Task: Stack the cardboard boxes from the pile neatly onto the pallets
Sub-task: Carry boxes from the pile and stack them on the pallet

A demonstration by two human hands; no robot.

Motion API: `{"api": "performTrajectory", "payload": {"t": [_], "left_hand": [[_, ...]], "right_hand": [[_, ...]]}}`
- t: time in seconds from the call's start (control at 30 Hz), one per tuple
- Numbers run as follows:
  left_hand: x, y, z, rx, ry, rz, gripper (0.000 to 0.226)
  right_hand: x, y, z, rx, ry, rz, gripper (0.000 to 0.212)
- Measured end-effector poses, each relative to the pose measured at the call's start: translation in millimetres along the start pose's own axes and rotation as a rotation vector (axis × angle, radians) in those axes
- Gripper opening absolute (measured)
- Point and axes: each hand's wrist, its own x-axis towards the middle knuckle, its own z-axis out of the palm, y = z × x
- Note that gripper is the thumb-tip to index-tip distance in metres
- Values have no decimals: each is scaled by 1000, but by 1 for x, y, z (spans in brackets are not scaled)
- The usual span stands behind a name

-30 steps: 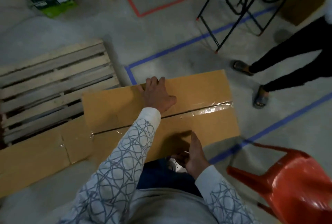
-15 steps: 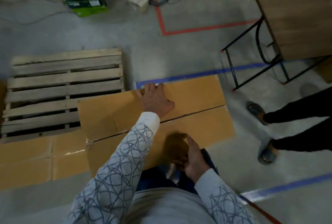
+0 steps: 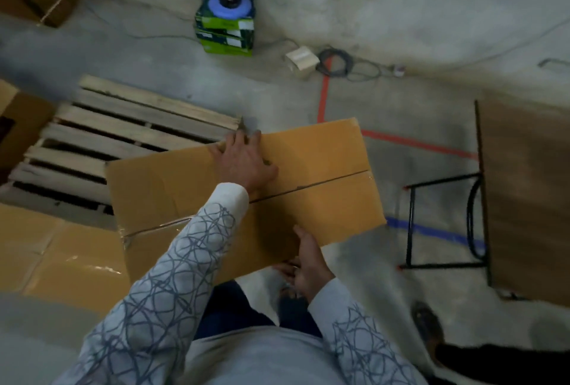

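Cardboard box (image 3: 324,150): stiff, bulky, seems light. My right hand (image 3: 310,264) pinches its near edge, thumb on top; left hand (image 3: 243,162) presses flat, fingertips at far edge.

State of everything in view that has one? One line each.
carried box: flaps closed, taped, held by both hands
left hand: flat on its top, fingertips at far edge
right hand: grips its near edge, thumb on top
pallet: flat on floor, near corner hidden behind carried box
lower box: taped shut, partly hidden by carried box
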Motion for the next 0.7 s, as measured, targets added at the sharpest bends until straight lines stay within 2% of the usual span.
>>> {"api": "performTrajectory", "payload": {"t": [0.37,0.53,0.7], "left_hand": [[44,-45,-16,-221,63,-414,84],[66,-90,-16,-201,71,-591,84],[84,-126,-14,-304,40,-677,85]], "right_hand": [[33,-101,48,-418,-101,0,58],[44,-138,91,-545,-120,-50,60],[53,-164,137,-620,-120,-78,49]]}}
